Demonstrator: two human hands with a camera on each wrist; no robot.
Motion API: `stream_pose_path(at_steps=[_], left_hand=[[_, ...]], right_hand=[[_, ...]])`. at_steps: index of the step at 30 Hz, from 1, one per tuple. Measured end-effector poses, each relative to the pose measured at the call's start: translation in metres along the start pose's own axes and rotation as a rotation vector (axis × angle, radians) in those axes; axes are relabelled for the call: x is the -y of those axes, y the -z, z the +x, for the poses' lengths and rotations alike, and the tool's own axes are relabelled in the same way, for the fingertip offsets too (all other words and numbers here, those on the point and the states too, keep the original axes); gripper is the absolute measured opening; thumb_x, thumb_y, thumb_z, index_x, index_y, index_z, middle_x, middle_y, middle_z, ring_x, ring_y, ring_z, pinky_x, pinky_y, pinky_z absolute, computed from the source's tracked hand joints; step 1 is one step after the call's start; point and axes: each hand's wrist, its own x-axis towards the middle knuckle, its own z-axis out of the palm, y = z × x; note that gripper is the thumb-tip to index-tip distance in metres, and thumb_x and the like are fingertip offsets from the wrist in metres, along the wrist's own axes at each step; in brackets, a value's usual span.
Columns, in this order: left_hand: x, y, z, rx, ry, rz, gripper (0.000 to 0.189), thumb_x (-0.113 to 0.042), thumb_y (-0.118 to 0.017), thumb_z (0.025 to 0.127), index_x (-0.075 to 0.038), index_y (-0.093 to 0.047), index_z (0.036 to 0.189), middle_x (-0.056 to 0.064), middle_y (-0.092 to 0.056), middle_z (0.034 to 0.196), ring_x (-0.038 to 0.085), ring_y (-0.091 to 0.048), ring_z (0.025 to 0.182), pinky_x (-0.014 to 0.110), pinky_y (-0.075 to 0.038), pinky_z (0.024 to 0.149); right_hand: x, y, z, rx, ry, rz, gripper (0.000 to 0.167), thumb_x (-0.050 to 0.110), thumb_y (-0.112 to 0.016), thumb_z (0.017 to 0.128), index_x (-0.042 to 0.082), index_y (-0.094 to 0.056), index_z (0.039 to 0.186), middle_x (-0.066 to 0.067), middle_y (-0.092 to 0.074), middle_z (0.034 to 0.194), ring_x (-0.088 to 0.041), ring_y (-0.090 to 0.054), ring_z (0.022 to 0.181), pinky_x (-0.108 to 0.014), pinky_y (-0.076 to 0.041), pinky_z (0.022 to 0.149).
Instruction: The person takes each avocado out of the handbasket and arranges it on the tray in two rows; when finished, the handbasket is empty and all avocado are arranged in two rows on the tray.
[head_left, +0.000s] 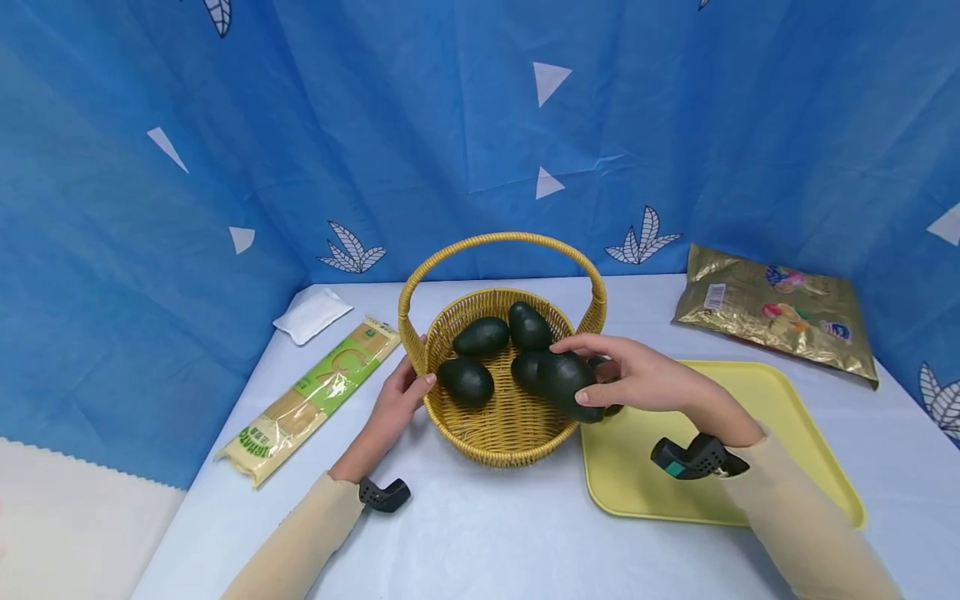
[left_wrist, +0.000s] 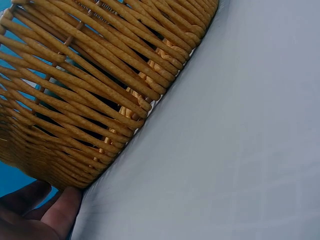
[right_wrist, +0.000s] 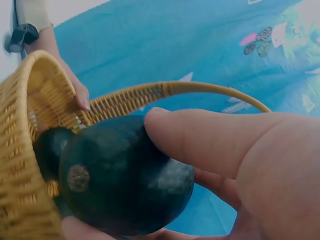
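- Sitting mid-table: yellow wicker basket (head_left: 504, 433) with arched handle, holding four dark green avocados; one at back left (head_left: 481, 336), one at back right (head_left: 529, 326), one at front left (head_left: 466, 380), a fourth (head_left: 527, 368) partly hidden behind the held one.
- Lying right of the basket, edge just beside it: yellow tray (head_left: 780, 417), showing nothing in it except where the right hand is covering its near-left part.
- Gripping a fifth avocado (head_left: 570, 385): right hand (head_left: 645, 379), fingers curled over the top, thumb pressing its side in the right wrist view (right_wrist: 210, 140); fruit hanging over the basket's right rim, stem end facing the basket.
- Touching the basket's left rim: left hand (head_left: 397, 400), thumb on the weave, fingers behind the wall; full curl hard to tell.
- Lying left: long pasta pack (head_left: 315, 396), green label, writing too small to be reading.
- Lying far left: small white pouch (head_left: 312, 314).
- Lying far right: gold foil bag (head_left: 776, 321), barcode and fruit pictures, text unreadable.
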Motion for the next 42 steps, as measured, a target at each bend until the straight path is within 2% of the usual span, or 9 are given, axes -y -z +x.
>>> stream_pose_path(at_steps=[5, 11, 14, 19, 27, 30, 33, 36, 42], left_hand=[[0.001, 0.000, 0.000, -0.004, -0.008, 0.011, 0.066, -0.022, -0.054, 0.104, -0.022, -0.026, 0.163, 0.021, -0.045, 0.157, 0.037, -0.051, 0.137, 0.043, -0.058, 0.100], [0.001, 0.001, -0.001, -0.005, -0.010, 0.021, 0.066, -0.022, -0.054, 0.104, -0.023, -0.026, 0.163, 0.020, -0.046, 0.156, 0.037, -0.051, 0.138, 0.044, -0.058, 0.100], [0.001, 0.001, -0.001, -0.003, -0.006, 0.016, 0.065, -0.022, -0.054, 0.104, -0.025, -0.026, 0.163, 0.019, -0.046, 0.157, 0.036, -0.051, 0.138, 0.045, -0.058, 0.101], [0.000, 0.002, 0.000, -0.001, -0.005, 0.017, 0.065, -0.023, -0.054, 0.104, -0.027, -0.026, 0.163, 0.018, -0.045, 0.157, 0.036, -0.050, 0.139, 0.047, -0.058, 0.101], [0.001, 0.001, 0.000, -0.001, -0.001, 0.005, 0.066, -0.024, -0.054, 0.104, -0.026, -0.026, 0.163, 0.018, -0.044, 0.159, 0.035, -0.050, 0.139, 0.045, -0.057, 0.101], [0.000, 0.001, -0.001, 0.002, 0.011, 0.002, 0.065, -0.025, -0.054, 0.104, -0.028, -0.026, 0.163, 0.016, -0.043, 0.159, 0.035, -0.049, 0.140, 0.047, -0.056, 0.102], [0.000, 0.001, -0.001, 0.007, 0.014, 0.006, 0.065, -0.026, -0.054, 0.105, -0.027, -0.025, 0.163, 0.017, -0.043, 0.160, 0.037, -0.048, 0.141, 0.048, -0.056, 0.103], [-0.001, 0.001, -0.001, 0.009, 0.011, 0.009, 0.066, -0.026, -0.054, 0.104, -0.027, -0.025, 0.163, 0.017, -0.043, 0.159, 0.037, -0.049, 0.141, 0.048, -0.056, 0.102], [-0.001, 0.001, 0.000, 0.000, 0.007, 0.004, 0.067, -0.024, -0.055, 0.104, -0.027, -0.025, 0.163, 0.018, -0.044, 0.158, 0.036, -0.049, 0.140, 0.046, -0.057, 0.102]], right_hand=[[-0.004, 0.011, -0.020, -0.034, 0.029, 0.020, 0.057, 0.010, -0.068, 0.095, 0.004, -0.046, 0.148, -0.031, -0.047, 0.143, -0.032, -0.069, 0.106, -0.036, -0.063, 0.074], [-0.012, 0.024, -0.042, -0.102, 0.059, -0.001, 0.057, 0.005, -0.067, 0.095, 0.002, -0.045, 0.147, -0.030, -0.050, 0.141, -0.035, -0.070, 0.108, -0.037, -0.064, 0.070], [-0.021, 0.030, -0.050, -0.145, 0.052, -0.018, 0.057, 0.004, -0.067, 0.095, 0.002, -0.045, 0.147, -0.030, -0.050, 0.140, -0.028, -0.072, 0.105, -0.037, -0.064, 0.067], [-0.038, 0.040, -0.062, -0.193, -0.031, 0.005, 0.059, 0.005, -0.067, 0.096, 0.005, -0.042, 0.149, -0.033, -0.050, 0.139, -0.013, -0.074, 0.096, -0.037, -0.062, 0.067], [-0.065, 0.054, -0.079, -0.247, -0.104, 0.002, 0.060, 0.007, -0.063, 0.099, 0.017, -0.041, 0.153, -0.036, -0.045, 0.142, 0.001, -0.067, 0.100, -0.035, -0.062, 0.070], [-0.074, 0.059, -0.081, -0.267, -0.133, -0.011, 0.060, 0.008, -0.062, 0.099, 0.023, -0.041, 0.153, -0.037, -0.044, 0.143, -0.009, -0.067, 0.106, -0.035, -0.063, 0.071], [-0.082, 0.063, -0.083, -0.281, -0.167, -0.022, 0.061, 0.011, -0.063, 0.100, 0.024, -0.039, 0.154, -0.039, -0.043, 0.143, -0.035, -0.065, 0.115, -0.037, -0.064, 0.072], [-0.088, 0.066, -0.084, -0.286, -0.195, -0.020, 0.062, 0.013, -0.062, 0.101, 0.020, -0.036, 0.156, -0.041, -0.037, 0.147, -0.056, -0.054, 0.123, -0.039, -0.064, 0.073], [-0.099, 0.068, -0.083, -0.285, -0.241, -0.016, 0.063, 0.015, -0.063, 0.101, 0.009, -0.032, 0.156, -0.042, -0.032, 0.149, -0.063, -0.046, 0.127, -0.042, -0.065, 0.074]])
